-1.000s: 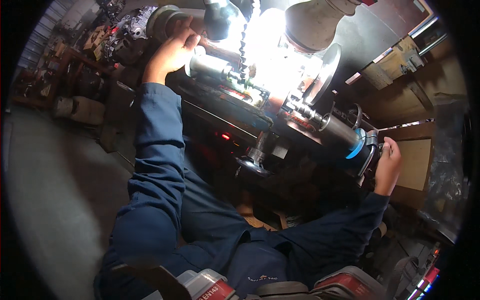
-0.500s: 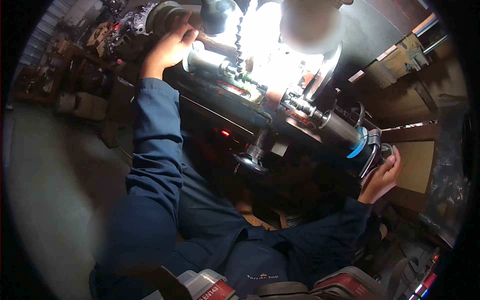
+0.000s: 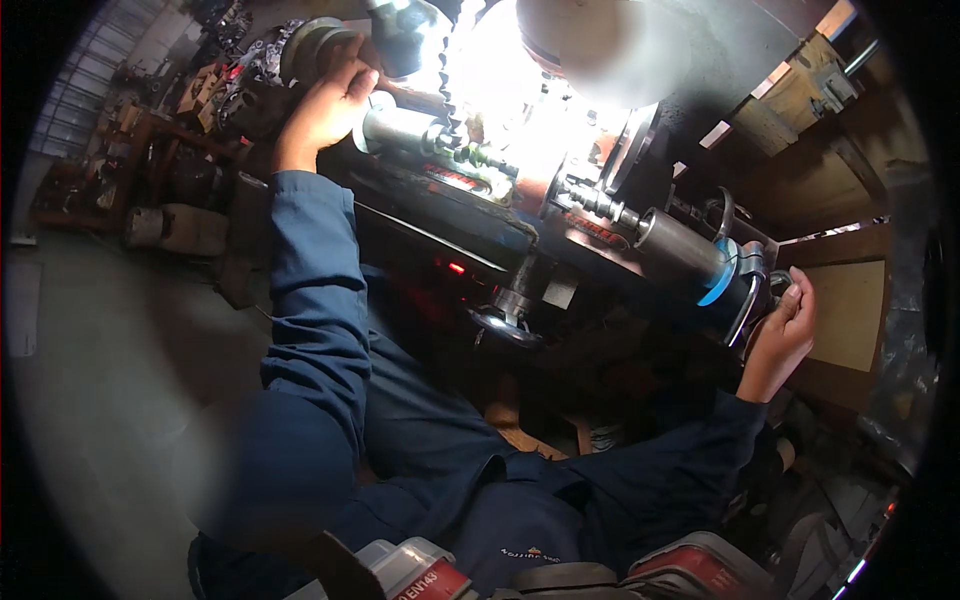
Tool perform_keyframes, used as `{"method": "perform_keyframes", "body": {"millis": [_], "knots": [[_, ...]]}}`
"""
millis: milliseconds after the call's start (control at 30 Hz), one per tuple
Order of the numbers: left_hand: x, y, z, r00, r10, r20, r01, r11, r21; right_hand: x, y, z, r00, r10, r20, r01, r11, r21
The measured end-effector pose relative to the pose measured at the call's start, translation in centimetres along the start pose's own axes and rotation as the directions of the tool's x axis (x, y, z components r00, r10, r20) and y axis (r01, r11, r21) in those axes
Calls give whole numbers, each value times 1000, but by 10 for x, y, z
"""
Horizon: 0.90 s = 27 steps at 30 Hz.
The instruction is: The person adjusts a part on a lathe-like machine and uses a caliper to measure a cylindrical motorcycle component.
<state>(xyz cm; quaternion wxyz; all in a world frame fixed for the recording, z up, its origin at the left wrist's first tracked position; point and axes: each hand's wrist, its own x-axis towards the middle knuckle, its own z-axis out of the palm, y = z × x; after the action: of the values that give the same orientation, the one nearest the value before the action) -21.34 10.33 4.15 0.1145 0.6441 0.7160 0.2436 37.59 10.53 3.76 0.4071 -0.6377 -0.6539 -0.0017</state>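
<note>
Both bare hands are at a machine that runs across the far half of the view, slanting nearer toward the right.

Left hand (image 3: 330,108): far left, set against the near side of a round metal drum (image 3: 303,52). Fingers lie partly bent and point away; the palm side is hidden, so cannot tell whether they grip or merely rest.

Right hand (image 3: 782,335): at the right end of the machine, just beside a curved metal handle (image 3: 742,312). Fingers are bent and point away; cannot tell whether they clasp the metal.

Metal cylinder (image 3: 682,243): right of centre, lying slantwise between a bright spindle (image 3: 597,200) on its left and the right hand. A blue band (image 3: 719,280) rings its right end. A lighter cylinder (image 3: 400,130) lies on the left, just beside the left hand. A dark segmented hose (image 3: 446,85) hangs between that cylinder and the strong glare at far centre. Grey housing (image 3: 407,42) stands right of the drum.

Nearer than the machine's middle: shiny handwheel (image 3: 505,326), with a small red light (image 3: 457,268) to its left and farther off.

Surroundings: shelf (image 3: 120,165) with metal parts at far left; grey floor (image 3: 110,400) nearer. Pale board (image 3: 848,315) and a crumpled plastic sheet (image 3: 903,395) at right. Dark blue sleeve (image 3: 315,270) covers the left forearm. At the near edge, a clear-and-red filter case (image 3: 425,570).
</note>
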Motion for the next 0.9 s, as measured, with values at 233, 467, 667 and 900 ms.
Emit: {"method": "perform_keyframes", "body": {"millis": [233, 467, 667, 900], "knots": [[-3, -5, -1, 1000, -2, 1, 2, 1000, 25, 35, -9, -9, 920, 227, 321, -176, 968, -180], [-8, 26, -2, 997, -4, -72, 16, 986, 167, 60, 8, -3, 831, 200, 520, -63, 961, -270], [-9, 22, -3, 995, -27, -96, 41, 989, 145, 17, -6, 0, 973, 182, 141, -153, 969, -197], [-8, 48, -3, 989, -129, -68, 133, 990, 52, -21, -1, 16, 965, 18, -263, -11, 1000, 28]]}}
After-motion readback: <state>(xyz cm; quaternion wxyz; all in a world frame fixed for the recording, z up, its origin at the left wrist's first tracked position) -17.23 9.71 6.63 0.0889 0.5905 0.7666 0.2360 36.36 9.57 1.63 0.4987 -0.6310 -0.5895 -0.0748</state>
